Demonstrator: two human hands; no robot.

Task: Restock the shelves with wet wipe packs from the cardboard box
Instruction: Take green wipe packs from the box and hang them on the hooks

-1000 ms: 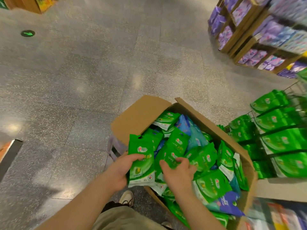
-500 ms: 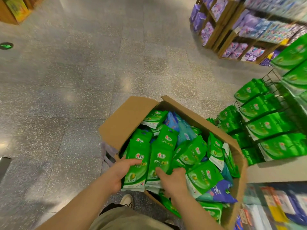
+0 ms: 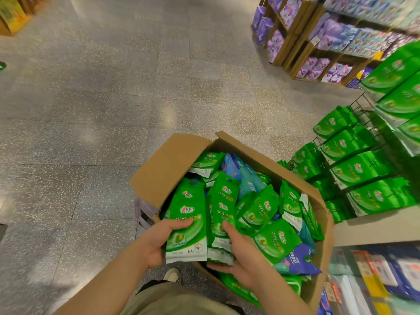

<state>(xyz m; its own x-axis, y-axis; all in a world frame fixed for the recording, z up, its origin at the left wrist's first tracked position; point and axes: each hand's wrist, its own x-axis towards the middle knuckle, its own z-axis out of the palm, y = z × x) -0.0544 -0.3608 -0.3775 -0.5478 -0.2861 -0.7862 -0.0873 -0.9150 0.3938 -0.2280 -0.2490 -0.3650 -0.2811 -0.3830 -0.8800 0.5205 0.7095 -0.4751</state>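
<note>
An open cardboard box (image 3: 168,162) sits low in front of me, full of green wet wipe packs with a few blue and purple ones mixed in. My left hand (image 3: 159,239) holds a green wet wipe pack (image 3: 188,214) upright at the box's near left, thumb across its front. Right beside it, my right hand (image 3: 241,251) grips a small stack of green packs (image 3: 223,208), thumb on the front and fingers underneath. The wire display rack (image 3: 361,169) at the right carries rows of the same green packs.
Grey speckled floor stretches to the left and ahead. Wooden shelves (image 3: 302,42) with purple packs stand at the far right. A lower shelf (image 3: 375,280) with blue and white goods lies at the bottom right. A pale stool (image 3: 143,212) shows under the box, my shoe (image 3: 172,275) below.
Both hands have drawn their green packs together, side by side at the box's near edge. The view has swung right, showing more of the rack.
</note>
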